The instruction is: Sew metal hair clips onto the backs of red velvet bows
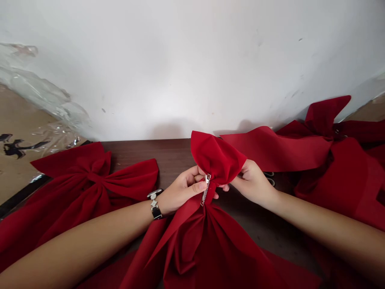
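A large red velvet bow point(219, 156) is held up between my two hands over the table, its back turned toward me. A silver metal hair clip point(205, 190) lies along its gathered middle. My left hand point(188, 186) is closed on the bow's centre, the thumb pressing on the clip; it wears a ring and a dark-strapped watch at the wrist. My right hand point(252, 180) pinches the right edge of the upper loop, its fingertips partly hidden behind the fabric. The bow's wide tails point(216, 249) hang down toward me.
Another finished-looking red bow point(96, 176) lies at the left. More red bows and fabric point(325, 120) are heaped at the right, a metal clip among them. Scissor handles point(270, 178) show behind my right wrist. A taped cardboard box point(24, 148) and a white wall point(180, 72) border the dark table point(168, 150).
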Available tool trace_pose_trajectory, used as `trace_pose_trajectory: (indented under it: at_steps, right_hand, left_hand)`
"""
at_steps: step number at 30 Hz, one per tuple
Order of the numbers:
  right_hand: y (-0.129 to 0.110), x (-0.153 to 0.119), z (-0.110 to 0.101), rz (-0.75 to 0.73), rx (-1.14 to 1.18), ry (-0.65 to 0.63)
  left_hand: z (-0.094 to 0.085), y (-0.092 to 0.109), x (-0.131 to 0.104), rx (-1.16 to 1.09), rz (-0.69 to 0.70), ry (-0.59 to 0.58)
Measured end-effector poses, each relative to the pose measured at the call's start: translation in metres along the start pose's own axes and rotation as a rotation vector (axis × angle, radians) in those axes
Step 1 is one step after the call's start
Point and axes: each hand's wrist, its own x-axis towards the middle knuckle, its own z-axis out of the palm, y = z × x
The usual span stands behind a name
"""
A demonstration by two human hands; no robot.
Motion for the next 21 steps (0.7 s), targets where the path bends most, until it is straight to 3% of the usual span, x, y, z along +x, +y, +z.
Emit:
trace_pose_trajectory:
  at_steps: [13,21]
  right_hand:
    - [-0.0006,0.0012,-0.0061,-0.204,-0.246,-0.051]
    - [0.0006,-0.0006,0.0015,-0.007,0.036,0.023]
  left_hand:
    - [-0.0010,0.0014,-0.0016,0.064,-0.011,0.027]
    - [-0.0004,0.0009,-0.0016,0.100,0.036,0.009]
